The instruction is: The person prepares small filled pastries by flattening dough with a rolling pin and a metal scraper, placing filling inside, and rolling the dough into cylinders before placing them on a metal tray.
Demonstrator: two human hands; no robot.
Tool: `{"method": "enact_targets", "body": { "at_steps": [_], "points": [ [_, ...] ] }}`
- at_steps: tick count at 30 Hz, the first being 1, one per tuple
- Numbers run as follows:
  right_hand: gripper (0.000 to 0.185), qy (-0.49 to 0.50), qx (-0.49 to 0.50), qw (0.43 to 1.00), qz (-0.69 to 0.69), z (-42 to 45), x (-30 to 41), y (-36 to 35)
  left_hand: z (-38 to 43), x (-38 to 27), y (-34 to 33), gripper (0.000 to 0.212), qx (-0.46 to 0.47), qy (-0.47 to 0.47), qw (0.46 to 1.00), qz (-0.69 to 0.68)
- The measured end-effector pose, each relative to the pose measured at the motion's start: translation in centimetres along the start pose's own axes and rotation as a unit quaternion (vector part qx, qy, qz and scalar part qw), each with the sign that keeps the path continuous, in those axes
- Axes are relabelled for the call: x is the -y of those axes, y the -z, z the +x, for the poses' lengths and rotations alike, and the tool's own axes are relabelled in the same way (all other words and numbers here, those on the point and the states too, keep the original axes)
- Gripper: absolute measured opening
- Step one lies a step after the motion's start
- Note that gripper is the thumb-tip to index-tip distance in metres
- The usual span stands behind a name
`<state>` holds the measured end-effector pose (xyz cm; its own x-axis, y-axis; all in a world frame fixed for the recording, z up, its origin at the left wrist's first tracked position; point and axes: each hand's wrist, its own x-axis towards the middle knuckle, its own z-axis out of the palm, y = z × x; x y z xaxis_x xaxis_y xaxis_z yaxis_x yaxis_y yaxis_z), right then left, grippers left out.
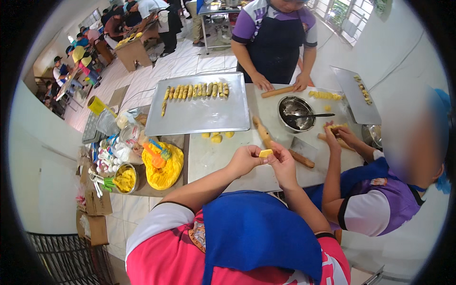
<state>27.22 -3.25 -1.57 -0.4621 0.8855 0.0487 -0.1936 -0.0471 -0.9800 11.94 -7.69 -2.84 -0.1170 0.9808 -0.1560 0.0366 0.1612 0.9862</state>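
Between the fingertips of both hands is a small flat piece of yellow dough (265, 153), held above the table's near part. My left hand (245, 160) pinches its left side, and my right hand (284, 164) has the right side. Just beyond my right hand lies a wooden rolling pin (262, 131), partly hidden by the fingers. A dough scraper (302, 157) with a wooden handle rests to the right. Several yellow dough balls (216, 138) sit left of my hands, by the near edge of a metal baking tray (192, 123) that carries a row of filled dough rolls (196, 91).
A steel bowl (296, 114) of dark filling holds a black spatula. One person across the table rolls with a wooden pin (278, 92); another at my right handles dough (335, 128). At left are a yellow plastic bag (162, 174) and a bowl of yellow mixture (126, 179).
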Motion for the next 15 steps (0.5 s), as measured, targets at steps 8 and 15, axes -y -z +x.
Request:
{"method": "enact_targets", "body": {
  "at_steps": [8,15],
  "points": [
    [0.014,-0.035,0.003,0.999,-0.001,0.3,-1.4,0.5,-0.1,-0.4,0.3,0.010,-0.006,0.041,0.976,-0.215],
    [0.014,-0.046,-0.033,0.998,0.040,0.4,-1.1,0.1,0.4,-0.1,0.6,0.015,0.006,-0.003,0.997,-0.081]
  ]
}}
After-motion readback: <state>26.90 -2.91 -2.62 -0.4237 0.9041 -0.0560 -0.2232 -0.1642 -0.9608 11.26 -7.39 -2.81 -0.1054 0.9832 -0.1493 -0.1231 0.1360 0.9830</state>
